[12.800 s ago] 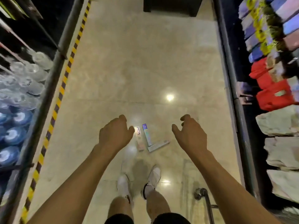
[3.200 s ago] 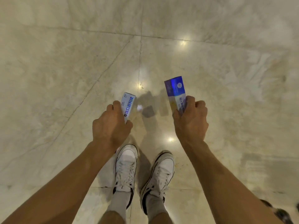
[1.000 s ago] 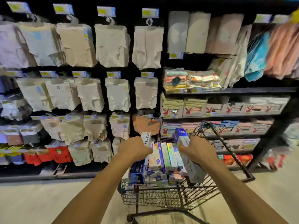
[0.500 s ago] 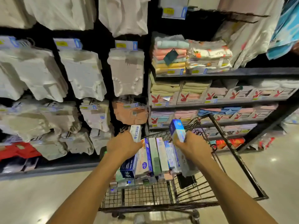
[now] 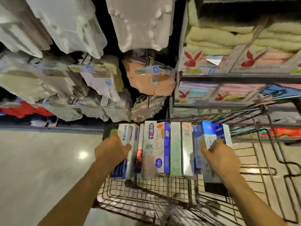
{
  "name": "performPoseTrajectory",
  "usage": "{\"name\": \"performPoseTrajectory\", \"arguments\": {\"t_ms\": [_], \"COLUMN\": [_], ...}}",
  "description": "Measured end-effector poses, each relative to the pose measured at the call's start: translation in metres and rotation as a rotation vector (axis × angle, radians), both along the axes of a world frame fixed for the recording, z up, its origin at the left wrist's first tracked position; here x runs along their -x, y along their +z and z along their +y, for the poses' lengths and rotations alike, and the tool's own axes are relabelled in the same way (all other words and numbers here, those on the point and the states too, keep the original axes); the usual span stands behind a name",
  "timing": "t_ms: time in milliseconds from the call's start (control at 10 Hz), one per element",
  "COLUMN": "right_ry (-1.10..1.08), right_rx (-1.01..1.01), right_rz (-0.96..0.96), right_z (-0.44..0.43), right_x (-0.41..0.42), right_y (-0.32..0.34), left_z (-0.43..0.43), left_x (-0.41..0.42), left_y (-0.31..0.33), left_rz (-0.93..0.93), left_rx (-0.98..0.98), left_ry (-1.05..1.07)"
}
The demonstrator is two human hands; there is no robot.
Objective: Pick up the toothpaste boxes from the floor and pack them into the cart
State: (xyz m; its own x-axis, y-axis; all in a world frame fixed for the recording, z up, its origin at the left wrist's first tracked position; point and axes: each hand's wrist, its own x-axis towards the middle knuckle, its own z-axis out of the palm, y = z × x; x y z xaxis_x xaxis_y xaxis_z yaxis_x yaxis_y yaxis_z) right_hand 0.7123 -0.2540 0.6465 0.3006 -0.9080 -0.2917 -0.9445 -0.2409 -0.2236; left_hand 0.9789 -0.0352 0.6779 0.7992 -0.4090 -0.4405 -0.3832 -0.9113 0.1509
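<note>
A wire shopping cart stands below me. Several toothpaste boxes lie side by side in a row across its left half. My left hand grips a white box with blue lettering at the row's left end. My right hand grips a blue and white box at the row's right end, low among the other boxes. Both held boxes lie in line with the row.
Store shelves rise just beyond the cart: hanging packaged garments at left, stacked towels and rabbit-logo boxes at right. Shiny beige floor spreads to the left. The cart's right half shows bare wire.
My view has tilted down and closer over the cart. Both hands have lowered their boxes from above the row down to the level of the packed boxes.
</note>
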Motion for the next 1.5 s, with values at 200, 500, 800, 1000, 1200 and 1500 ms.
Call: {"name": "performPoseTrajectory", "arguments": {"t_ms": [200, 500, 800, 1000, 1200, 1500], "right_ry": [-0.006, -0.026, -0.041, 0.013, 0.048, 0.256], "right_rx": [-0.067, -0.090, -0.142, -0.115, -0.136, -0.058], "right_rz": [0.024, -0.055, -0.113, -0.100, -0.103, -0.068], "right_z": [-0.017, -0.008, 0.001, 0.003, 0.006, -0.011], "right_x": [-0.010, -0.021, -0.014, -0.013, -0.012, -0.017], "right_y": [-0.063, -0.095, -0.072, -0.067, -0.066, 0.042], "left_z": [-0.018, -0.013, 0.016, 0.026, 0.022, 0.011], "left_x": [0.000, -0.015, -0.029, -0.033, -0.031, -0.003], "left_y": [-0.064, -0.100, -0.098, -0.100, -0.095, 0.018], "left_rz": [0.036, 0.096, 0.044, -0.010, 0.008, -0.202], "left_rx": [0.017, 0.152, 0.084, 0.039, 0.024, -0.066], "left_ry": [0.062, 0.113, 0.174, 0.208, 0.188, -0.097]}}
